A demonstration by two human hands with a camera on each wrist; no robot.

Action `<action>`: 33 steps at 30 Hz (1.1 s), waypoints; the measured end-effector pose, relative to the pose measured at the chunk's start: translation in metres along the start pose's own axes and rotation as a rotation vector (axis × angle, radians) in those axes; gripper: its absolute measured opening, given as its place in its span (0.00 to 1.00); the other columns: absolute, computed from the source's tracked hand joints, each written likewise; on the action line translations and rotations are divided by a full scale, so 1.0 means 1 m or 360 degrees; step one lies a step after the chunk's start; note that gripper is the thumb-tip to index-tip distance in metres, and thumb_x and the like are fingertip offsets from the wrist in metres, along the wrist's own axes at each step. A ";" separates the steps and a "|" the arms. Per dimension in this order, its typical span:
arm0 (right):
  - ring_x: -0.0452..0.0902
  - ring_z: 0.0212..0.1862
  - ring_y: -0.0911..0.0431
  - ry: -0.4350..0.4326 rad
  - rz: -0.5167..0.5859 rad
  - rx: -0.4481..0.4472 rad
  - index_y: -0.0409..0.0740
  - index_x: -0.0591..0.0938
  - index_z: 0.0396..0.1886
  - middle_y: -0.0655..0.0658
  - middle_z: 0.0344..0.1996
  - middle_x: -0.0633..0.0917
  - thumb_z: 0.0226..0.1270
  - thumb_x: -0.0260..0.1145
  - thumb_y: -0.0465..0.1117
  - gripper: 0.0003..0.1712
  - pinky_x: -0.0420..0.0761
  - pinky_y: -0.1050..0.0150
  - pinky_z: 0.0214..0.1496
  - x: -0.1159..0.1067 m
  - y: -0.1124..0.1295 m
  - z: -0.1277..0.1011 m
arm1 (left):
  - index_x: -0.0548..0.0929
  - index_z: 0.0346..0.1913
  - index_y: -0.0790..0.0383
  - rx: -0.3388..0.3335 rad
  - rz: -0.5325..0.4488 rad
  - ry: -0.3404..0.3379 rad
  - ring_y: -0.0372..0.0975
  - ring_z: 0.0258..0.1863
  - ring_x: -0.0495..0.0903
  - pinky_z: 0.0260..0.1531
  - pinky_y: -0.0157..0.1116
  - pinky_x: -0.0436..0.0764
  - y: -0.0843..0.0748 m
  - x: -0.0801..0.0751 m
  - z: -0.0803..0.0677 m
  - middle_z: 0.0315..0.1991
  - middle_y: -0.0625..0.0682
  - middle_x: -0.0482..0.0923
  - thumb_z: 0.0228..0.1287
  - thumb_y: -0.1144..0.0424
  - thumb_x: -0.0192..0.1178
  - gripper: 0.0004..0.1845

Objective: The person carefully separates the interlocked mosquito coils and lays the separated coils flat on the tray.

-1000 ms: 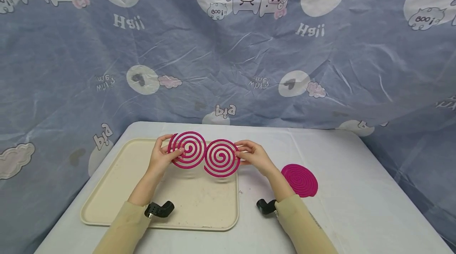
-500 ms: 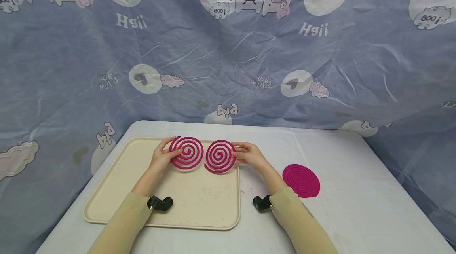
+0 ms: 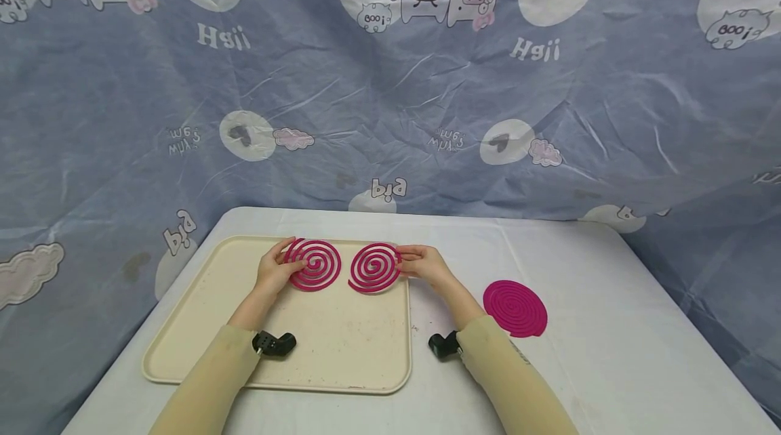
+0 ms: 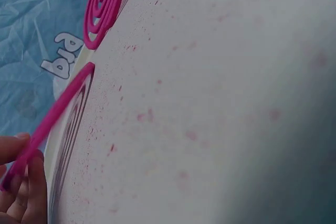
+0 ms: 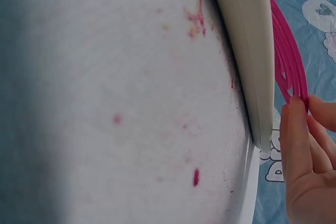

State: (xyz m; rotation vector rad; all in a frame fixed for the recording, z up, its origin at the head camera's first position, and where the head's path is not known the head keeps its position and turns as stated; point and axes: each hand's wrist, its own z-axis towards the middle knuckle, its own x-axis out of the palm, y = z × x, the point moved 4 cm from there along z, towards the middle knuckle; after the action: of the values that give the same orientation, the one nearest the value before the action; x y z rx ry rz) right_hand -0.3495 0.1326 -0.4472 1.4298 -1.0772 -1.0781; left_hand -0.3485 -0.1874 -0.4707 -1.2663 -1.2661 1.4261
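Note:
Over the far part of the tray, each hand holds a pink mosquito coil by its outer side. My left hand (image 3: 271, 276) pinches the left coil (image 3: 314, 264), thumb on top reaching in toward the spiral's centre. In the left wrist view this coil (image 4: 56, 114) shows edge-on, tilted close over the tray. The right coil (image 3: 374, 267) is held at its right rim by the thumb and fingers of my right hand (image 3: 430, 265). Seen from the right wrist, that coil (image 5: 295, 56) rises past the tray's edge. A gap separates the two coils.
A beige tray (image 3: 342, 354) lies on the white table (image 3: 616, 326), with small pink crumbs on it. A tightly wound pink coil disc (image 3: 515, 308) rests on the table beyond my right forearm. A blue patterned cloth (image 3: 390, 96) hangs behind.
The two coils, nearly touching a second ago, have come apart. Both are now lower and flatter over the tray; the left one has shifted slightly left.

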 end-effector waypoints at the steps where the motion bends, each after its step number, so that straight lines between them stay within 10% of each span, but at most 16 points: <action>1: 0.81 0.44 0.51 0.0006 -0.0001 -0.0003 0.27 0.75 0.56 0.29 0.50 0.79 0.56 0.64 0.24 0.25 0.81 0.58 0.46 0.000 0.000 0.000 | 0.65 0.68 0.59 -0.0001 0.0024 -0.0001 0.48 0.51 0.77 0.42 0.29 0.80 0.000 0.000 0.000 0.55 0.66 0.73 0.57 0.71 0.65 0.35; 16: 0.62 0.66 0.44 0.0227 -0.0257 -0.0098 0.29 0.63 0.66 0.31 0.65 0.66 0.67 0.59 0.40 0.32 0.60 0.52 0.68 -0.004 0.018 -0.019 | 0.64 0.68 0.64 0.0065 0.0032 0.0003 0.49 0.67 0.59 0.65 0.41 0.61 -0.010 -0.005 -0.004 0.67 0.61 0.62 0.61 0.68 0.62 0.32; 21: 0.62 0.66 0.44 0.0240 -0.0123 -0.0167 0.32 0.61 0.68 0.33 0.66 0.64 0.67 0.60 0.40 0.33 0.68 0.55 0.64 -0.025 0.041 -0.039 | 0.66 0.67 0.64 0.0107 -0.0021 0.0032 0.46 0.66 0.63 0.63 0.38 0.64 -0.025 -0.001 -0.009 0.66 0.60 0.65 0.61 0.66 0.63 0.32; 33: 0.76 0.55 0.56 0.0149 -0.0145 -0.0475 0.35 0.63 0.67 0.37 0.60 0.72 0.69 0.58 0.39 0.30 0.76 0.63 0.55 -0.089 0.069 -0.098 | 0.68 0.61 0.71 0.0277 -0.0618 0.0256 0.35 0.45 0.80 0.46 0.32 0.79 -0.081 0.056 -0.058 0.60 0.65 0.69 0.62 0.71 0.59 0.25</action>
State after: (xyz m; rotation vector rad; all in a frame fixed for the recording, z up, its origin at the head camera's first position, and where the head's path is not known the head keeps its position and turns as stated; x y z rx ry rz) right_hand -0.2775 0.2317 -0.3623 1.2843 -0.7545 -1.1706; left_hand -0.3029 -0.1121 -0.3983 -0.9367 -1.1742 1.1064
